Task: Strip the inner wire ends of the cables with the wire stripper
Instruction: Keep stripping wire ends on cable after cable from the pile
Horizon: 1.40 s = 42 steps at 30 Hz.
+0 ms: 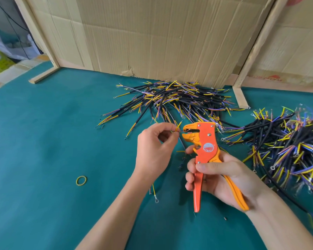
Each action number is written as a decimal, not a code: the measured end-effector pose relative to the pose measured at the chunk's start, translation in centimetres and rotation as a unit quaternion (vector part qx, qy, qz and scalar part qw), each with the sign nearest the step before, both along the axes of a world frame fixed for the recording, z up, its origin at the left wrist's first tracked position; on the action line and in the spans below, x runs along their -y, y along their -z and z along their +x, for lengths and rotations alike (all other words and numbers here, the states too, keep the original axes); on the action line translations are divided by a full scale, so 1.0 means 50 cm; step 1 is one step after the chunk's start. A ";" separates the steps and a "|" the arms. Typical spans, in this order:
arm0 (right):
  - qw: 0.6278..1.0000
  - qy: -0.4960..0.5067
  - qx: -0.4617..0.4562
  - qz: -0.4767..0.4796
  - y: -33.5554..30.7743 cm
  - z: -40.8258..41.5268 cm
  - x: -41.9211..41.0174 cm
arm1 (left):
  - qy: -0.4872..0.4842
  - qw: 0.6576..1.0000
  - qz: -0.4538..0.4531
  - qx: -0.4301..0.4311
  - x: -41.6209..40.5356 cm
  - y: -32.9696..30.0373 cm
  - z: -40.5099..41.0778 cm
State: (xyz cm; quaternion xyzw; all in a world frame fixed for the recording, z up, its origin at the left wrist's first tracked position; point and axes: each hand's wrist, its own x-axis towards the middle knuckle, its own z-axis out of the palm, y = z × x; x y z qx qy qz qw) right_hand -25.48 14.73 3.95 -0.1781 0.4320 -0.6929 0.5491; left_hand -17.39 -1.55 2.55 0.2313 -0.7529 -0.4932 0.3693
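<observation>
There is one view only, from a wide-angle camera worn on the person's head. It looks forward and steeply down over a green table (43, 141), with both forearms coming in from the bottom edge of the picture. The left hand (153, 148) and right hand (219, 175) sit near the lens, low and a little right of centre. Farther off, the view reaches the table's far edge, where cardboard walls (152, 33) stand upright. The table's left edge runs off the picture at the upper left. Straight lines bend towards the picture's borders, as a wide lens makes them.
</observation>
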 end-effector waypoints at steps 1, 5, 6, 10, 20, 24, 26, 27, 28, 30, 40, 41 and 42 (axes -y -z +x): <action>1.000 0.001 0.001 0.000 0.000 0.001 0.001 | 0.001 1.000 -0.001 0.001 0.000 0.000 0.000; 1.000 -0.001 0.004 0.004 -0.002 0.004 0.005 | 0.006 1.000 -0.004 0.003 -0.002 0.000 0.001; 1.000 -0.001 0.006 0.007 -0.002 0.004 0.005 | 0.006 1.000 -0.006 0.004 -0.003 0.001 0.001; 0.999 0.024 -0.001 0.023 -0.001 0.004 0.007 | 0.009 1.000 -0.007 0.011 -0.004 0.003 -0.001; 0.995 0.098 0.006 -0.005 0.004 0.012 0.013 | 0.035 0.998 0.061 0.000 -0.006 0.010 -0.008; 0.994 0.098 0.032 -0.041 0.007 -0.011 -0.003 | 0.018 0.990 0.138 -0.025 0.013 0.013 -0.005; 0.990 0.133 0.042 -0.033 0.009 -0.022 -0.006 | 0.016 0.988 0.150 -0.032 0.018 0.013 -0.003; 0.988 0.147 0.046 -0.028 0.011 -0.025 -0.007 | 0.016 0.988 0.149 -0.033 0.019 0.015 -0.003; 0.986 0.156 0.054 -0.025 0.012 -0.027 -0.008 | 0.016 0.988 0.148 -0.034 0.018 0.017 -0.005; 0.986 0.150 0.067 -0.015 0.017 -0.027 -0.007 | 0.014 0.989 0.145 -0.031 0.015 0.020 -0.006; 0.994 0.075 0.077 0.003 0.015 -0.010 -0.009 | 0.074 0.984 0.154 -0.052 -0.027 -0.037 0.014; 0.995 0.064 0.081 0.006 0.014 -0.010 -0.010 | 0.087 0.982 0.156 -0.057 -0.037 -0.053 0.006; 0.995 0.050 0.090 0.004 0.013 -0.010 -0.010 | 0.100 0.982 0.150 -0.058 -0.049 -0.073 -0.009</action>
